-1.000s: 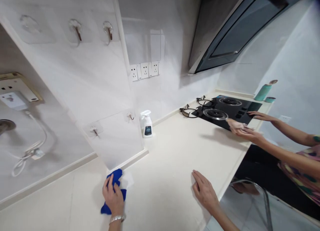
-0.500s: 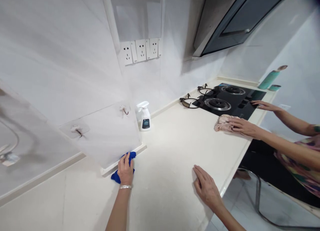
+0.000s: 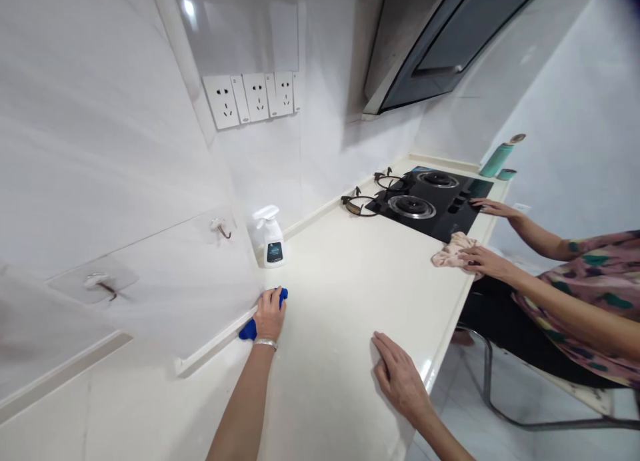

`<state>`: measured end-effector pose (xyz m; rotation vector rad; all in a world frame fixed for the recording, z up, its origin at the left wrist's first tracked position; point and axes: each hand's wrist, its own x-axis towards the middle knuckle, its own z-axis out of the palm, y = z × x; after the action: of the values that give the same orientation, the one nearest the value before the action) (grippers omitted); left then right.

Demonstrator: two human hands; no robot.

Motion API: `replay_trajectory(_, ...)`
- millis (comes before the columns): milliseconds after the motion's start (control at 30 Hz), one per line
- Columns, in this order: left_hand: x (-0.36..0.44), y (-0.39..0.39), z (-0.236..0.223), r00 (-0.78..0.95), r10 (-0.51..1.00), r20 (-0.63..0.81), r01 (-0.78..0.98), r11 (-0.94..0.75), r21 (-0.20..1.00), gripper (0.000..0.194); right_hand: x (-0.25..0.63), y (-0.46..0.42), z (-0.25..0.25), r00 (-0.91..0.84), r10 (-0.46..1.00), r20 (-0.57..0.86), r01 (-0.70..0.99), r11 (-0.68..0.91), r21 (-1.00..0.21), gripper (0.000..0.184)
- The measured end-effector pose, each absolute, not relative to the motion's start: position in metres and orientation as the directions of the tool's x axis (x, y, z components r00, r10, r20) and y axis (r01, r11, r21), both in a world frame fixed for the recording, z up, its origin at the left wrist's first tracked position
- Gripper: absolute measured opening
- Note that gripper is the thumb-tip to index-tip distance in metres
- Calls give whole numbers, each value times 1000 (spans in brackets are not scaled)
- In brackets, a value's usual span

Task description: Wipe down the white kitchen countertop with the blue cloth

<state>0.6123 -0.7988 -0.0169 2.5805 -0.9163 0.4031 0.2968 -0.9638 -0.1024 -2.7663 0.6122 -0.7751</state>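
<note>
My left hand [image 3: 270, 312] presses a blue cloth [image 3: 249, 329] onto the cream countertop [image 3: 345, 294], right at the foot of the white wall corner. A silver bracelet circles that wrist. My right hand [image 3: 399, 374] lies flat, fingers stretched out, on the countertop near its front edge. A white spray bottle [image 3: 269, 237] stands against the wall just beyond my left hand.
Another person at the right holds a pinkish cloth [image 3: 449, 250] on the counter with one hand, the other hand on the black gas hob [image 3: 430, 198]. Loose burner rings [image 3: 358, 204] lie beside the hob. Sockets [image 3: 250, 98], wall hooks, range hood [image 3: 450, 34] and a teal bottle [image 3: 497, 160] are around.
My left hand has slid the blue cloth forward along the wall base toward the spray bottle. The view has turned to the right. The other person's cloth has moved back toward the counter edge.
</note>
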Motion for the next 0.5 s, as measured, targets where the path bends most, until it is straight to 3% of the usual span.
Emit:
replay_trajectory(333, 584, -749, -19, 695, -656, 295, -718, -658, 227, 48, 300, -970, -119, 750, -401, 527, -304, -915, -263, 47)
replay_trajectory(500, 573, -699, -18, 764, -583, 276, -643, -725, 248, 49, 300, -973, -126, 741, -368, 561, -269, -929, -254, 47)
